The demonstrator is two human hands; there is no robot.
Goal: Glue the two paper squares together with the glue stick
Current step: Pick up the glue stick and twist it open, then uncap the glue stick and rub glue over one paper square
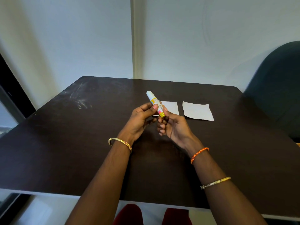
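Observation:
A glue stick [155,102] with a white cap and a yellow labelled barrel is held tilted above the table, cap end pointing up and away. My left hand [140,120] grips its barrel with thumb and fingers. My right hand [172,125] pinches its yellow bottom end. Two white paper squares lie flat on the dark table behind my hands: the left paper square [170,107] is partly hidden by the glue stick and my fingers, and the right paper square [198,110] is fully in sight, a small gap apart from it.
The dark brown table [81,143] reaches back to a pale wall. A dark chair back [279,88] stands at the table's right side. My knees in red cloth [129,215] show below the near edge.

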